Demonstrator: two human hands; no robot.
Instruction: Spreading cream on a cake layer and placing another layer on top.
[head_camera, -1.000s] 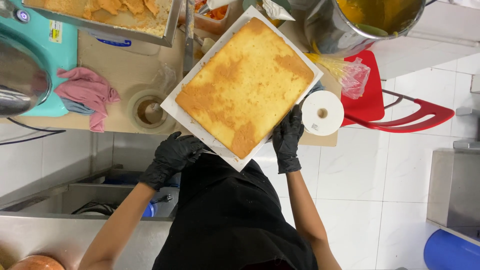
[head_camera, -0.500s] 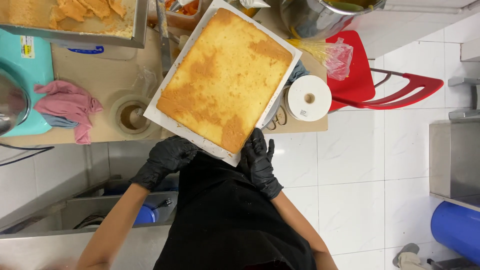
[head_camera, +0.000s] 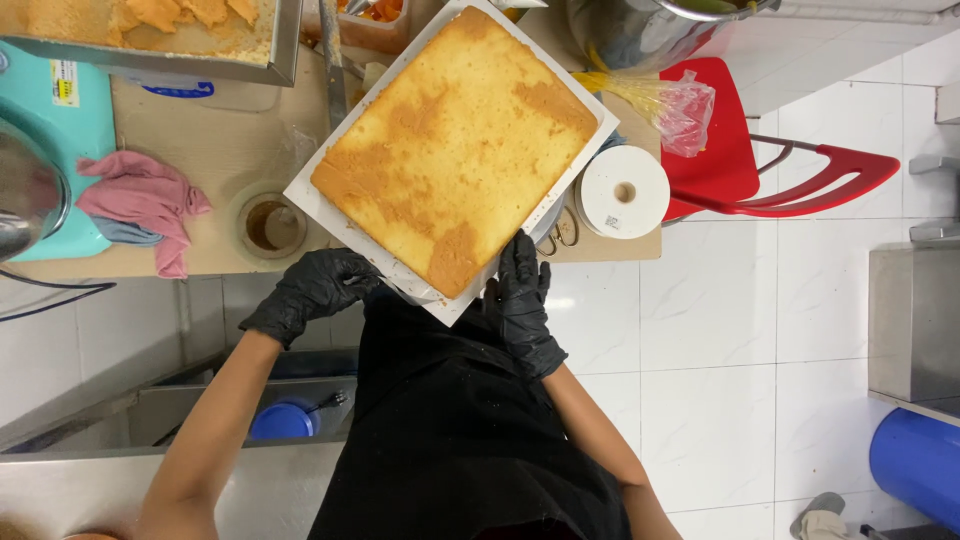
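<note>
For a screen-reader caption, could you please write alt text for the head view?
Left hand and right hand, both black-gloved, grip the near corner of a white rectangular board bearing a golden rectangular sponge cake over a wooden worktable.

The rectangular golden sponge cake has a matt, porous crumb with darker rough patches, and lies on a smooth white paper sheet. Left of the cake, a crumpled pink cloth rag rests on the pale matt wooden worktop. Both hands wear matt black rubber gloves. Right of the cake stand a white paper roll and a glossy red plastic chair.
</note>
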